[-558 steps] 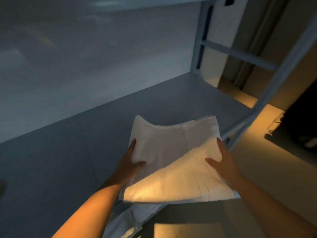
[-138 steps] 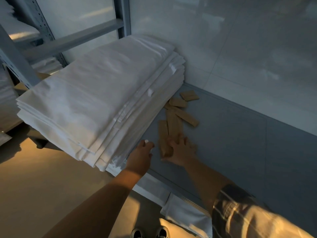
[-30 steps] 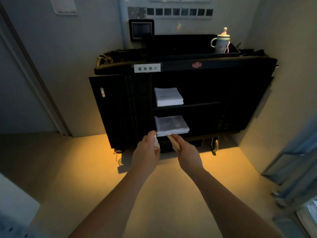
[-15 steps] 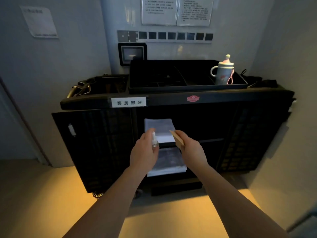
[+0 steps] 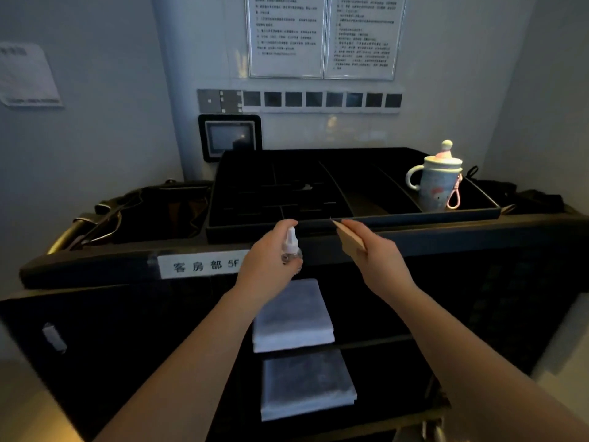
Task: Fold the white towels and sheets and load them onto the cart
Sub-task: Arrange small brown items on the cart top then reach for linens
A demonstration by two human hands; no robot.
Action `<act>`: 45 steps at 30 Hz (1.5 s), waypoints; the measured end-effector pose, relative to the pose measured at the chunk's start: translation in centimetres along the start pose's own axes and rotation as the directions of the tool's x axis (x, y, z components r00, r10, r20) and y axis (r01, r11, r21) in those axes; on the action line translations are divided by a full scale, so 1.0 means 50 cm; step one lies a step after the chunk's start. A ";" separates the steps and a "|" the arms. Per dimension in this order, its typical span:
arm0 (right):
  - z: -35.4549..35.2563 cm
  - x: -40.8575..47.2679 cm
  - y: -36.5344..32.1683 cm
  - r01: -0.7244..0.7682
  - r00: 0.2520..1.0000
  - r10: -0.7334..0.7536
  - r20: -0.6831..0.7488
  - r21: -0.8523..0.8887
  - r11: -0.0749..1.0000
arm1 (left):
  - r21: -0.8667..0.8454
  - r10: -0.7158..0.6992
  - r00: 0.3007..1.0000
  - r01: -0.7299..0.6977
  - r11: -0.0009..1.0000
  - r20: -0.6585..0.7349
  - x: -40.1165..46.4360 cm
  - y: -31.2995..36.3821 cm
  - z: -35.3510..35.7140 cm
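Two stacks of folded white towels lie inside the black housekeeping cart (image 5: pixel 95 330), one on each shelf of its open middle bay: the upper stack (image 5: pixel 294 317) on the higher shelf, the lower stack (image 5: pixel 307 386) directly beneath it on the shelf below. Above the upper stack, in front of the cart's top rail, both hands are raised. The left hand (image 5: pixel 266 256) has its fingers curled round a small clear bottle (image 5: pixel 291 250) with a white pointed cap, held upright. The right hand (image 5: pixel 371 250) pinches a flat tan packet (image 5: pixel 349 239) between thumb and fingers, its corner pointing up toward the cart's top. On the cart's top sits a black divided tray (image 5: pixel 318 223), and in the tray's far right corner stands a pale lidded mug (image 5: pixel 436 181) with a handle and a pink cord loop. A white label (image 5: pixel 200 265) with printed characters is stuck to the cart's top rail, left of the left hand. On the wall behind the cart hang a small dark screen (image 5: pixel 230 137) and two printed notices (image 5: pixel 322 35).
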State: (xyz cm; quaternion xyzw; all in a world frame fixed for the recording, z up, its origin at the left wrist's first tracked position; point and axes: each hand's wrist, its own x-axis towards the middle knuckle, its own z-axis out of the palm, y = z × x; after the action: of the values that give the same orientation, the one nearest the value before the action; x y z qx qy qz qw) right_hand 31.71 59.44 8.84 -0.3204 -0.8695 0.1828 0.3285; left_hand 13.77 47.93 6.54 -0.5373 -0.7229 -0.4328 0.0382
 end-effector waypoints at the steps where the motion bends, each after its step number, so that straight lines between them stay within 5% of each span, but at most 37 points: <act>1: -0.002 0.041 0.004 -0.007 1.000 0.007 0.000 -0.002 1.000 | -0.001 0.011 1.000 -0.011 1.000 -0.012 0.041 -0.013 0.001; 11: 0.017 0.390 0.063 0.032 0.995 -0.030 -0.095 0.025 0.999 | 0.062 0.066 0.996 -0.063 0.996 -0.053 0.383 -0.118 0.000; 19: 0.088 0.578 0.123 0.082 0.996 -0.082 -0.020 0.024 0.996 | 0.069 0.043 0.999 -0.042 0.997 -0.015 0.556 -0.185 0.041; 25: 0.115 0.707 0.169 0.180 0.983 -0.181 0.030 0.014 0.983 | 0.050 -0.122 0.992 0.120 0.991 0.034 0.701 -0.249 0.064; 34: 0.146 0.821 0.237 0.236 0.971 -0.236 0.028 0.002 0.972 | 0.083 -0.184 0.961 0.170 0.982 0.208 0.852 -0.344 0.116; 45: 0.186 0.850 0.287 0.258 0.965 -0.258 0.056 -0.004 0.966 | 0.365 -0.172 0.854 -0.022 0.931 0.491 0.905 -0.375 0.190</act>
State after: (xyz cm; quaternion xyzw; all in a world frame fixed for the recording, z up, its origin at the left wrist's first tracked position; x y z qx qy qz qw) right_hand 6.99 97.67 13.88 -0.2012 -0.9135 0.1423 0.3237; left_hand -16.50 87.02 13.22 -0.5880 -0.7937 -0.1357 -0.0763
